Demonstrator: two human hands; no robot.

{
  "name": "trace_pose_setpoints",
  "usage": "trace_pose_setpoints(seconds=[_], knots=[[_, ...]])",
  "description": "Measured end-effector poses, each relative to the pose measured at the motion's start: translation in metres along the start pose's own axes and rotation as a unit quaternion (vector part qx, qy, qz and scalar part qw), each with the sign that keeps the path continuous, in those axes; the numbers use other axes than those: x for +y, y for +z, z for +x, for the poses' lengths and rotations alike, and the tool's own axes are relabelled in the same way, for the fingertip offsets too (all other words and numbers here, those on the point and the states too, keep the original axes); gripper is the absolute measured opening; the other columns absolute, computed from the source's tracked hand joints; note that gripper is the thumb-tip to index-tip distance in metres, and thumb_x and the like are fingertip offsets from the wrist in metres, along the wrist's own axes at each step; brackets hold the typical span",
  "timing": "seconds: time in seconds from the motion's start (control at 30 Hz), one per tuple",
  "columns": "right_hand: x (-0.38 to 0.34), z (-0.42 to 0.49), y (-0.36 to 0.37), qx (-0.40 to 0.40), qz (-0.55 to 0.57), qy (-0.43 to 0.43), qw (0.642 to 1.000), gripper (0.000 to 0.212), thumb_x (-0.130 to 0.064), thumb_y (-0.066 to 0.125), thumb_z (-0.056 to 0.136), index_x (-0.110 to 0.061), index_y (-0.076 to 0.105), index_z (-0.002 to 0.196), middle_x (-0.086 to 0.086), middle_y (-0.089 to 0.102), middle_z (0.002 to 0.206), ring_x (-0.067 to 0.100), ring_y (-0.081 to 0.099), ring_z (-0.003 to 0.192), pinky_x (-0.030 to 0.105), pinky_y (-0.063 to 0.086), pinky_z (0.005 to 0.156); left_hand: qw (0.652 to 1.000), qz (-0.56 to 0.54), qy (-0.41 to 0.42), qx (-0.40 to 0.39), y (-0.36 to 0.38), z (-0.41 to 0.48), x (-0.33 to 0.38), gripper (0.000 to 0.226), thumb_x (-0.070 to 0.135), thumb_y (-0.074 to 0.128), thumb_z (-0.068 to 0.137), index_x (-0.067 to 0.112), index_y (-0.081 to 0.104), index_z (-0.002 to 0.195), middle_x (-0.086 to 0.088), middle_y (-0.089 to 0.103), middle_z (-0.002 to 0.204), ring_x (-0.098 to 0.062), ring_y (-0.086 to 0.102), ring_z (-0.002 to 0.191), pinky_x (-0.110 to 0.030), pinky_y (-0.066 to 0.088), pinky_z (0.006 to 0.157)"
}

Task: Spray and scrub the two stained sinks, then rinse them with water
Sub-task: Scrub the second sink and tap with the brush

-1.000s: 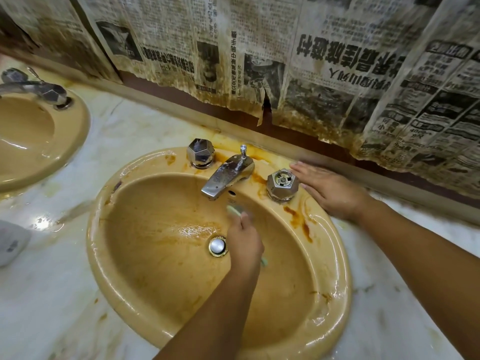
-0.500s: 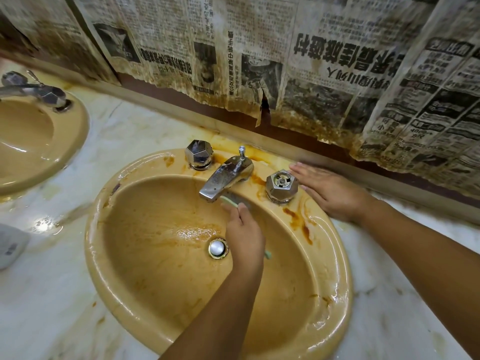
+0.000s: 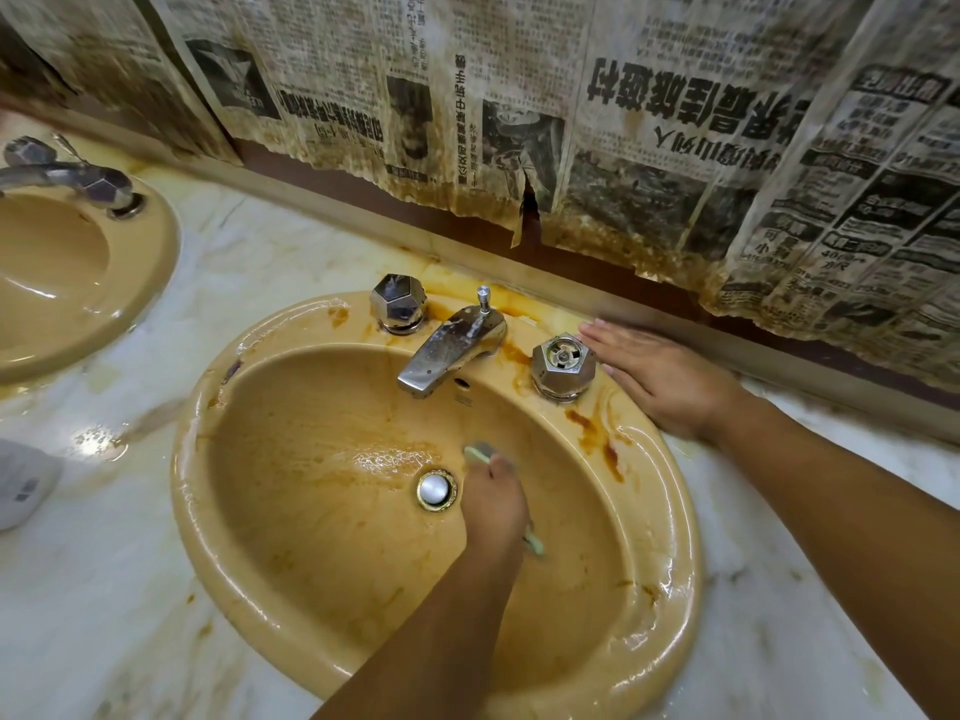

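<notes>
Left hand (image 3: 493, 504) slid brush (image 3: 476, 452) down beside drain (image 3: 435, 490); right hand (image 3: 660, 379) flat

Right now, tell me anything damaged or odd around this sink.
The right tap knob is missing its cap, unlike the intact left knob. Rust-brown stains streak the sink rim beside it, and the newspaper behind is torn.

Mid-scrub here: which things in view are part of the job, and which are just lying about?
Job: near sink, brush in left hand, faucet, far sink.
Lying about: white object at left edge, newspaper on wall; right hand rests flat by the sink.
</notes>
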State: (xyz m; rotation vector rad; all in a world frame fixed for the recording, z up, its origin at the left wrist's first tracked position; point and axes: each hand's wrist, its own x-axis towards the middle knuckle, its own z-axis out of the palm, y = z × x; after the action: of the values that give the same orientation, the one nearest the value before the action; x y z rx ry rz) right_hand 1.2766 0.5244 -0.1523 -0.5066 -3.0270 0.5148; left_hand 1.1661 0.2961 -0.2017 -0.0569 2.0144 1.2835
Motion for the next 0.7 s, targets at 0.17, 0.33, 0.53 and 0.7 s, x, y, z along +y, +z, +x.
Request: trace_pose_setpoints(seconds=[0.17, 0.33, 0.53, 0.7], knots=[[-0.002, 0.000, -0.002, -0.002, 0.004, 0.010, 1.000, 0.051, -0.034, 0.032, 0.111, -0.033, 0.024, 0.162, -0.014, 0.020, 0.167, -0.002, 0.010, 0.154, 0.012, 0.000, 0.121, 0.995, -0.059, 0.063, 0.056, 0.000, 0.024, 0.031, 0.047, 0.043, 0.040, 0.104, 0.006, 0.061, 0.124, -0.018, 0.062, 0.078, -0.040, 0.060, 0.068, -0.049, 0.055, 0.069], [-0.002, 0.000, -0.001, -0.003, 0.000, 0.008, 1.000, 0.052, -0.040, 0.026, 0.111, -0.033, 0.024, 0.162, -0.014, 0.021, 0.167, -0.002, 0.010, 0.154, 0.017, 0.004, 0.123, 0.999, 0.015, 0.019, 0.036, -0.001, 0.029, 0.002, 0.042, 0.037, 0.039, 0.106, 0.005, 0.062, 0.120, -0.023, 0.062, 0.079, -0.036, 0.060, 0.064, -0.046, 0.057, 0.069], [-0.004, 0.000, -0.003, 0.002, 0.001, 0.012, 1.000, 0.050, -0.036, 0.029, 0.112, -0.033, 0.024, 0.162, -0.015, 0.021, 0.166, -0.002, 0.011, 0.154, 0.016, 0.004, 0.123, 0.987, -0.034, 0.112, 0.113, -0.014, 0.044, 0.042, 0.040, 0.038, 0.038, 0.109, 0.008, 0.062, 0.098, -0.010, 0.056, 0.066, -0.041, 0.064, 0.067, -0.047, 0.055, 0.065], [-0.003, 0.000, -0.002, -0.001, 0.003, 0.015, 1.000, 0.051, -0.034, 0.032, 0.112, -0.033, 0.023, 0.161, -0.016, 0.020, 0.166, -0.005, 0.009, 0.153, 0.009, -0.001, 0.120, 0.991, 0.125, 0.048, 0.028, -0.022, 0.042, -0.007, 0.043, 0.034, 0.038, 0.108, 0.000, 0.057, 0.125, -0.016, 0.069, 0.094, -0.035, 0.068, 0.089, -0.039, 0.056, 0.078]])
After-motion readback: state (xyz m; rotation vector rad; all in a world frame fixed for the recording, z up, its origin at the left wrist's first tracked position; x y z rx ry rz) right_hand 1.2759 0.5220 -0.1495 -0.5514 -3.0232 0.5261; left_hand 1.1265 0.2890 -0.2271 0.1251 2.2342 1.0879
